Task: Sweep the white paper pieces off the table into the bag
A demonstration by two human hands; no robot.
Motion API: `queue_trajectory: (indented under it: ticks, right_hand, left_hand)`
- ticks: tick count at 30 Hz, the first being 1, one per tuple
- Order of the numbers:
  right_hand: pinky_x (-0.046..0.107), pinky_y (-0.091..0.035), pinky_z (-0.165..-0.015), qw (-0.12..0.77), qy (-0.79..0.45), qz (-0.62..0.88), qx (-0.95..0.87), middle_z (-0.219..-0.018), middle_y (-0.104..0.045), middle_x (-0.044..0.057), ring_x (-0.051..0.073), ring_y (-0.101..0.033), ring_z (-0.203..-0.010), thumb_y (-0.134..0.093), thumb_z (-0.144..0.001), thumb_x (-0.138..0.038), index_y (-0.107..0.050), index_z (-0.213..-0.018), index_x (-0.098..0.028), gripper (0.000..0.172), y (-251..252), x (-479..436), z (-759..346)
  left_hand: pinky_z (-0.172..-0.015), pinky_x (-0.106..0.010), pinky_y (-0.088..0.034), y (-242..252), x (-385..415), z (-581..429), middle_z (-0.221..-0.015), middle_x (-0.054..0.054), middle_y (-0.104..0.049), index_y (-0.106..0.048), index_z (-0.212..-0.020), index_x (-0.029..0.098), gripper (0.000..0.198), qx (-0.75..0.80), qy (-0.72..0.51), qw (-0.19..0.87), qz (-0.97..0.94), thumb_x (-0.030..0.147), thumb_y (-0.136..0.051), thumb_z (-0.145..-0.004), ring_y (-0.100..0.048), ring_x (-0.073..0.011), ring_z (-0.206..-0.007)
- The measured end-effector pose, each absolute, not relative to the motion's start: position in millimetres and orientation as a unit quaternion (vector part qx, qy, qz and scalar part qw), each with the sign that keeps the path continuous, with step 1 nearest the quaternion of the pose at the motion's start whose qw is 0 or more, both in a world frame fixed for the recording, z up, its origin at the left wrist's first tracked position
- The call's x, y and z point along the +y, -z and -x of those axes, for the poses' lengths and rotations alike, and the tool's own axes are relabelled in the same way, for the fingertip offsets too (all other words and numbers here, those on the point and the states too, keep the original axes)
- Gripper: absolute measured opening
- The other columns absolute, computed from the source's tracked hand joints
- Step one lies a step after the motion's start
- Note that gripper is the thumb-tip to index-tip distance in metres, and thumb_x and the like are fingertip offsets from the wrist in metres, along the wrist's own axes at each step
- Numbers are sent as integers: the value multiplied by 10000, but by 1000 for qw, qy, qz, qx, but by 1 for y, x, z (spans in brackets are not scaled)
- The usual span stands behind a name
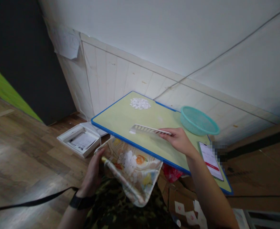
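My right hand (177, 138) is closed on the near end of a flat, pale slotted strip (151, 129) and holds it over the yellow-green tabletop with the blue rim (121, 119). A few small white bits (132, 131) lie by the strip's far end. My left hand (97, 162) grips the left edge of a fruit-printed cloth (148, 163), spread over my lap below the table edge. Small white pieces (128, 160) lie heaped on that cloth. A pile of similar white pieces (140, 103) sits at the table's far corner.
A turquoise plastic basket (198, 121) stands at the back right of the table. In front of it lies a phone or tablet with a lit screen (210, 162). An open white box (80, 140) is on the wooden floor at left. White cards (190, 216) lie below right.
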State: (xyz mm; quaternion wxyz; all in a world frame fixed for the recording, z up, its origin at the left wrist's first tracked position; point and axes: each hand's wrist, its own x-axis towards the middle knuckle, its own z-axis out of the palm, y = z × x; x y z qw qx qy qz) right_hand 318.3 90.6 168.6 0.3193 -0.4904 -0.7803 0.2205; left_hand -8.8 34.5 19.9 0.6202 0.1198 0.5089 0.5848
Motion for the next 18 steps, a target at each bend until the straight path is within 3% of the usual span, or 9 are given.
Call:
queue_trajectory:
  ticks: [3, 9, 14, 18]
  right_hand:
    - [353, -618, -806, 333, -201, 507, -769, -1104, -868, 66, 269, -814, -893, -732, -952, -354, -896, -1134, -248, 266, -171, 82, -322]
    - [348, -639, -803, 332, -180, 520, -766, -1072, -871, 52, 265, -826, -874, -723, -953, -324, -900, -1116, -273, 246, -165, 76, -322]
    - [327, -655, -777, 319, -199, 510, -774, -1081, -867, 44, 262, -839, -871, -722, -964, -306, -902, -1113, -305, 234, -167, 55, -323]
    - [320, -668, -817, 316, -216, 503, -775, -1081, -867, 33, 259, -847, -909, -720, -967, -285, -905, -1099, -329, 231, -172, 39, -326]
  left_hand:
    - [-760, -380, -669, -24, 32, 9, -1024, -63, -868, -803, -1209, 190, 466, 504, -575, 635, -111, 472, -815, -838, -814, -323, -975]
    - [-827, -313, -639, -21, 33, 11, -1164, -61, -852, -801, -1197, 182, 550, 516, -578, 621, -119, 482, -883, -744, -748, -316, -1220]
    - [-825, -406, -666, -26, 34, 10, -1110, -92, -867, -801, -1238, 164, 540, 493, -559, 658, -103, 462, -826, -787, -787, -361, -1117]
    - [-789, -371, -661, -27, 33, 10, -1048, -91, -870, -805, -1156, 153, 487, 503, -567, 641, -117, 442, -847, -765, -801, -344, -1062]
